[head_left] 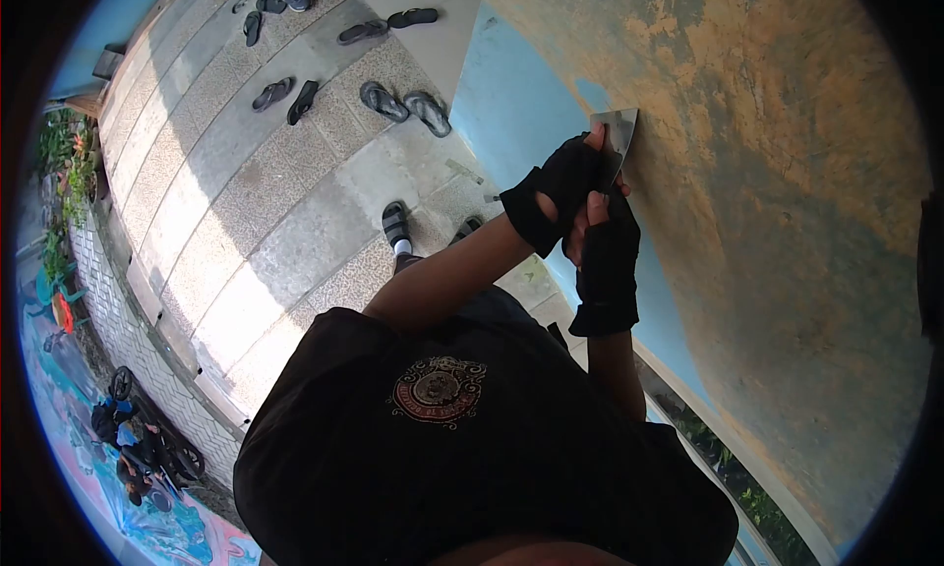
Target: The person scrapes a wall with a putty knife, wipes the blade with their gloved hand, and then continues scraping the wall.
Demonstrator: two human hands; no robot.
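Observation:
A scraper with a flat metal blade [617, 141] rests its edge against the wall [777, 241], which shows worn tan and grey patches beside light blue paint. My left hand [565, 190], in a black fingerless glove, is closed around the scraper close to the blade, with a fingertip on the metal. Just below it, my right hand [608, 256], gloved the same way, is closed at the handle end. Most of the handle is hidden by the two hands.
Several sandals [383, 102] lie on the tiled floor [246, 192] ahead and left. My sandalled foot [395, 227] stands near the wall base. A motorcycle [147, 438] and a person are at far left by a painted mural. Plants [79, 173] grow along the left edge.

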